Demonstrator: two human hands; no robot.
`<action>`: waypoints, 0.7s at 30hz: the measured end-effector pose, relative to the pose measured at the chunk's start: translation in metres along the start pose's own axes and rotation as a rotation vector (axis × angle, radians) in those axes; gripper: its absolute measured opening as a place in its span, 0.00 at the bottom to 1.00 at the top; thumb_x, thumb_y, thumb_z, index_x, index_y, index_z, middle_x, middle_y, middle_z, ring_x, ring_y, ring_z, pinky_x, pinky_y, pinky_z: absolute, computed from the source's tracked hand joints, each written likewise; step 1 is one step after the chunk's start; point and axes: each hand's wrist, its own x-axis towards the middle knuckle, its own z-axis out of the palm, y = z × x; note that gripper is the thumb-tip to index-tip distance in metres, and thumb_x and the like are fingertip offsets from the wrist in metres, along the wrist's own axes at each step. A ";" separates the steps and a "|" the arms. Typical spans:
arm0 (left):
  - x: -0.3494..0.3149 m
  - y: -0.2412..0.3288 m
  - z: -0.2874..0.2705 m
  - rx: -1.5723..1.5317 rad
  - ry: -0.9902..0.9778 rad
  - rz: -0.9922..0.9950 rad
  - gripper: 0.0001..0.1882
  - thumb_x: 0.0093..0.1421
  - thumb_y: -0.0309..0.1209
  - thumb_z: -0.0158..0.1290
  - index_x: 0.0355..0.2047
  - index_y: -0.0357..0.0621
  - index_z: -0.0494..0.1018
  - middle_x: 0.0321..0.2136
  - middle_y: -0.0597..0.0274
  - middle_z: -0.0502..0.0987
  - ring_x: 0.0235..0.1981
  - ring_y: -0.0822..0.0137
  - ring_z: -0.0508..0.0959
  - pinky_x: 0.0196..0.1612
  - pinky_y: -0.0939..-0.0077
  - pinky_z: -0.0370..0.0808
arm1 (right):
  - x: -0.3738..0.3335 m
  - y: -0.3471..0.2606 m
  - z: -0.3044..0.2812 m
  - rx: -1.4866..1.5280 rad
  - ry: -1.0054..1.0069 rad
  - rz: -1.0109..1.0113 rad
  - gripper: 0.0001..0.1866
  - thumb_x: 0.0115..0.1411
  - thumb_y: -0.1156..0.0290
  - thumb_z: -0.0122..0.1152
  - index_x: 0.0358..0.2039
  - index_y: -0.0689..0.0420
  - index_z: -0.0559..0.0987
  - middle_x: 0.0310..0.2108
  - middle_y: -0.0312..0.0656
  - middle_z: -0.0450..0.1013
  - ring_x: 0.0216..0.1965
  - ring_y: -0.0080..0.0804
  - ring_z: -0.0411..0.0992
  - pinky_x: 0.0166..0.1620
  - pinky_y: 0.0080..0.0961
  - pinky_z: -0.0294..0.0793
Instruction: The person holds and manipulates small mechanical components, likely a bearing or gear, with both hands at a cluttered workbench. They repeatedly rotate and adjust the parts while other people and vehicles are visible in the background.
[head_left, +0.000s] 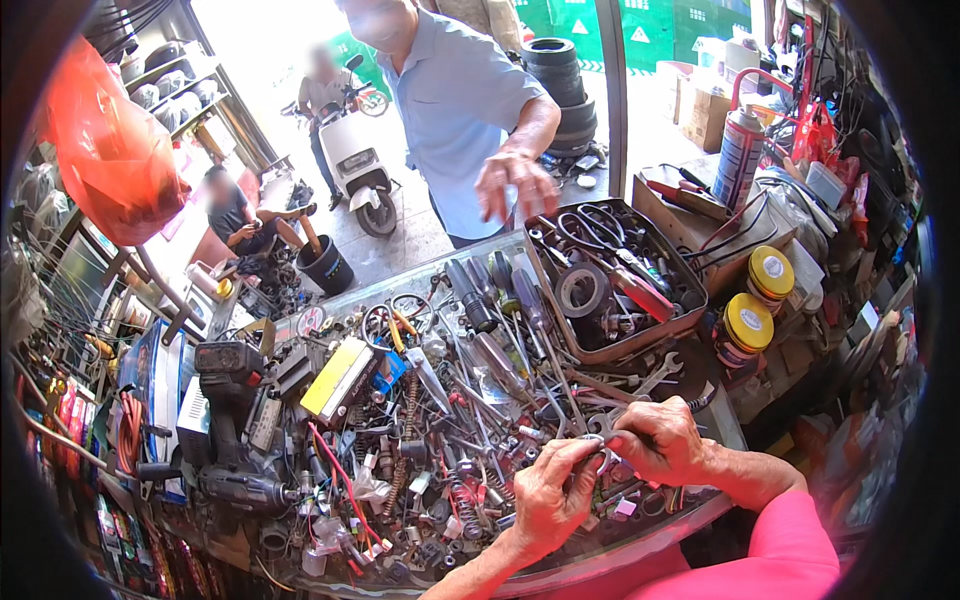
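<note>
Over the right front of a cluttered workbench, my left hand (557, 490) and my right hand (662, 440) meet fingertip to fingertip. Both are closed in a pinch around one small silvery metal part (606, 450), mostly covered by the fingers; its exact kind cannot be made out. Beneath and beside them lie loose bolts, sockets and small fittings. An open-ended wrench (660, 374) rests just beyond my right hand. Several screwdrivers (533, 300) lie farther off, past my left hand, with handles pointing away.
A metal tin (615, 352) holds tape and tools. Yellow-lidded jars (748, 322) and a spray can (738, 155) stand right. A cordless impact wrench (240, 440) and yellow-white box (340, 378) lie left. Across the bench a person in a light-blue shirt (455, 110) extends a hand (517, 183).
</note>
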 end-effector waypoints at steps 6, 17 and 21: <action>-0.002 -0.005 0.001 -0.014 0.020 0.010 0.12 0.55 0.23 0.59 0.41 0.41 0.74 0.32 0.56 0.78 0.23 0.66 0.77 0.24 0.78 0.73 | 0.001 -0.002 0.001 0.035 -0.013 0.005 0.07 0.55 0.73 0.63 0.30 0.62 0.76 0.20 0.41 0.71 0.16 0.36 0.69 0.18 0.27 0.65; -0.002 -0.002 0.001 0.002 -0.002 -0.008 0.12 0.54 0.20 0.59 0.39 0.38 0.75 0.32 0.56 0.78 0.24 0.72 0.79 0.24 0.82 0.74 | 0.001 -0.001 -0.002 0.002 -0.019 -0.030 0.06 0.53 0.73 0.64 0.30 0.60 0.76 0.18 0.42 0.70 0.15 0.39 0.69 0.17 0.30 0.67; -0.001 -0.001 0.002 -0.006 0.005 0.026 0.12 0.54 0.20 0.59 0.40 0.38 0.75 0.32 0.56 0.78 0.25 0.72 0.79 0.25 0.82 0.75 | -0.004 0.008 -0.004 -0.013 -0.055 -0.036 0.08 0.52 0.71 0.66 0.28 0.60 0.77 0.18 0.40 0.71 0.14 0.34 0.70 0.17 0.24 0.67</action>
